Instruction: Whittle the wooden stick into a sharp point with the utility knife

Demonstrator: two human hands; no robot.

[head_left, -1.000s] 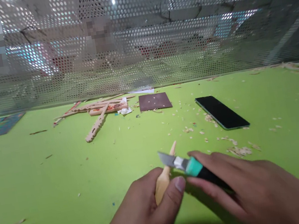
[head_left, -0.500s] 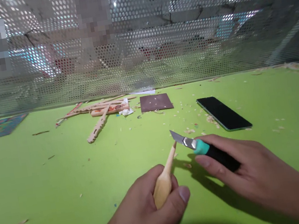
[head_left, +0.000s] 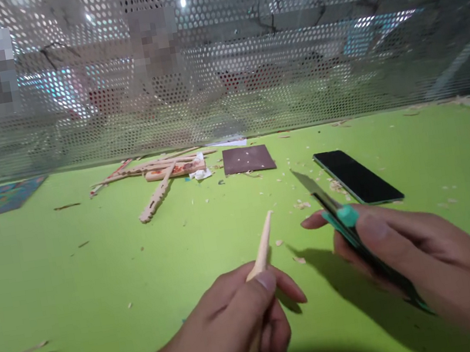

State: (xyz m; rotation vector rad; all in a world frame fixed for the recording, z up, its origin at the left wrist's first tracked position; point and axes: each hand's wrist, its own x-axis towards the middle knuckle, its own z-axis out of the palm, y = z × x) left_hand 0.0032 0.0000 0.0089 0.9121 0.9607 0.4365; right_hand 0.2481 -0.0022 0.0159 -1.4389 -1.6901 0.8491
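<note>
My left hand [head_left: 244, 323] is closed around a pale carved wooden stick [head_left: 263, 246], whose thin pointed end sticks up and away from me. My right hand [head_left: 402, 250] grips a utility knife [head_left: 337, 216] with a teal and black handle. Its blade points away from me toward the black phone [head_left: 357, 175]. The blade is clear of the stick, a little to its right. Both hands hover over the green table [head_left: 98, 269].
Wood shavings [head_left: 299, 204] are scattered near the phone. A brown sandpaper square [head_left: 248, 159] and a pile of wooden strips [head_left: 159, 176] lie farther back. A colourful sheet [head_left: 0, 198] lies at the far left. A perforated metal screen [head_left: 220, 83] closes the table's far edge.
The knife has left the stick: it swept forward off the tip and then lifted to the right. My left hand has turned the stick so less of its thick end shows.
</note>
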